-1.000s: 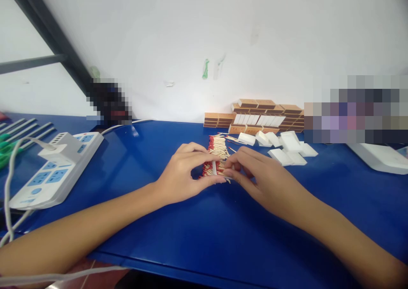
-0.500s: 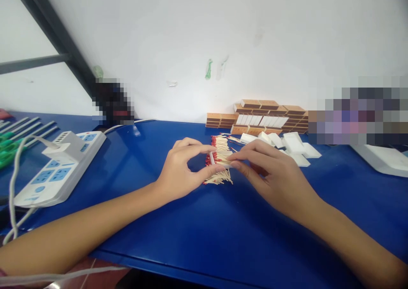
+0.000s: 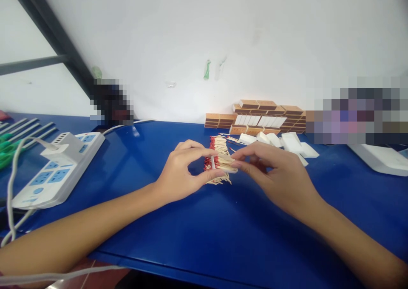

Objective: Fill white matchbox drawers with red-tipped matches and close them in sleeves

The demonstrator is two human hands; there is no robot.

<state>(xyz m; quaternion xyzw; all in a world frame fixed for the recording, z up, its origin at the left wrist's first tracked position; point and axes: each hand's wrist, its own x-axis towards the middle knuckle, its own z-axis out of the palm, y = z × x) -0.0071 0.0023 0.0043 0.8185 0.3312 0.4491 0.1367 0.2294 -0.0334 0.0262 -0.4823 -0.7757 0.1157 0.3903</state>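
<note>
We have an open lane on the bench (image 3: 204, 233) below both hands and another between the power strip (image 3: 38, 190) and the left hand (image 3: 183, 170). The held tray (image 3: 213, 162) bridges the gap to the right hand (image 3: 274, 165). Beyond that hand, loose white trays (image 3: 290, 142) obstruct passage; behind these, the matchbox stack (image 3: 292, 110) bars the wall (image 3: 159, 34).
</note>
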